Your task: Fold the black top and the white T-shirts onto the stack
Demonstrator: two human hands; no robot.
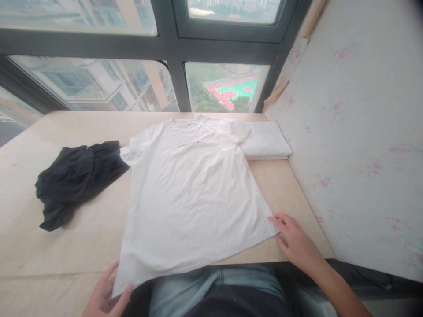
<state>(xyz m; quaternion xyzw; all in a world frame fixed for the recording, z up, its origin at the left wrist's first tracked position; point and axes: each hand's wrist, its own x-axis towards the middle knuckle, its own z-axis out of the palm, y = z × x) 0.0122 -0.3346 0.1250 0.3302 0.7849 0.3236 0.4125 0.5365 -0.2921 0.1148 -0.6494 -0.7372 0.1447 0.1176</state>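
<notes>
A white T-shirt (188,193) lies spread out with its front up, neckline toward the window and hem toward me. Small dark lettering crosses its chest, and soft wrinkles run over the body. My left hand (107,295) grips the hem's left corner between thumb and fingers, at the table's near edge. At the hem's right corner, my right hand (291,237) pinches the cloth with thumb and fingertips. The shirt's right sleeve overlaps a folded white cloth (267,143). Its left sleeve touches a crumpled black garment (82,171).
The pale wooden tabletop (274,180) meets a dark-framed window (175,48) at the back. A wall with floral paper (357,132) bounds the right side, its paper peeling near the window. My legs in jeans (214,281) are below the near edge.
</notes>
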